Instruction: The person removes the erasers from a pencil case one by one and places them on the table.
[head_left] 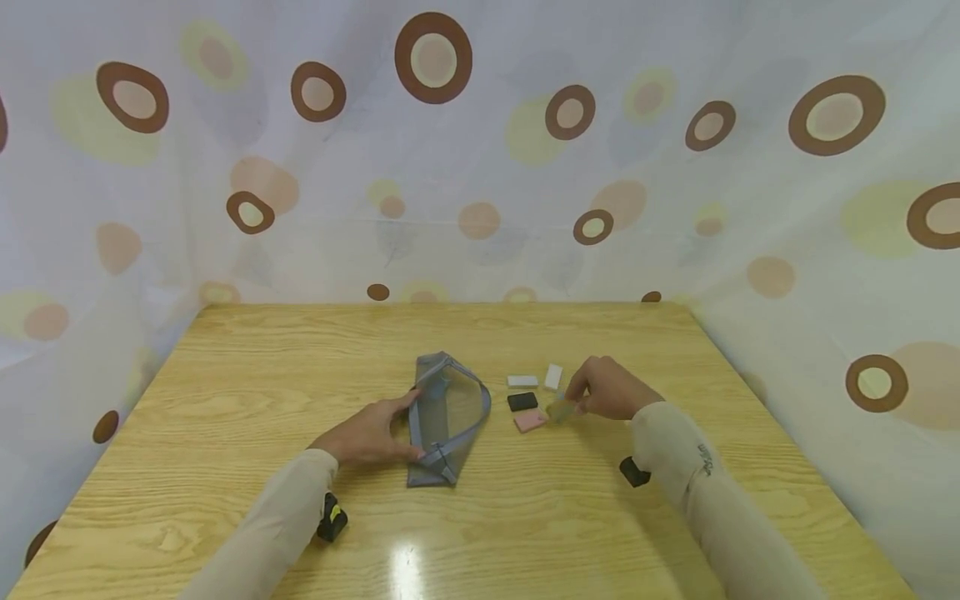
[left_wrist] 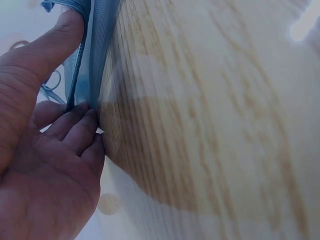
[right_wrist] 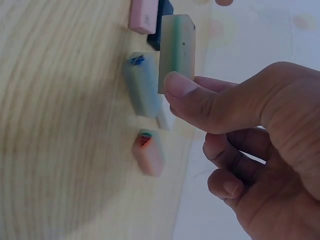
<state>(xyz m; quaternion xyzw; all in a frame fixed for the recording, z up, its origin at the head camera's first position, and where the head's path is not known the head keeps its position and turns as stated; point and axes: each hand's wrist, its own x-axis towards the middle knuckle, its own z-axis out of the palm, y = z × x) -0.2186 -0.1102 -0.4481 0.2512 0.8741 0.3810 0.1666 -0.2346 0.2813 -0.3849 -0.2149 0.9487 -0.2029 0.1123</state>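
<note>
A grey-blue mesh zip pouch (head_left: 422,477) lies on the table with its zipped mouth spread wide. My left hand (head_left: 367,433) holds the pouch's left side, thumb at the near end and fingers farther up; the left wrist view has them against the zip edge (left_wrist: 75,75). To the right of the pouch, my right hand (head_left: 613,390) pinches a translucent, green-striped eraser (right_wrist: 177,50) between thumb and index finger. Below it in the right wrist view lie a bluish eraser (right_wrist: 141,87) with a blue print and a pinkish one (right_wrist: 150,157) with a red print.
Beside the pouch lie a black eraser (head_left: 522,402), a pink eraser (head_left: 530,420) and two white blocks, one lying crosswise (head_left: 522,382) and one lengthwise (head_left: 553,377). The wood-grain table (head_left: 262,358) meets a circle-patterned cloth (head_left: 480,267) at its back and sides.
</note>
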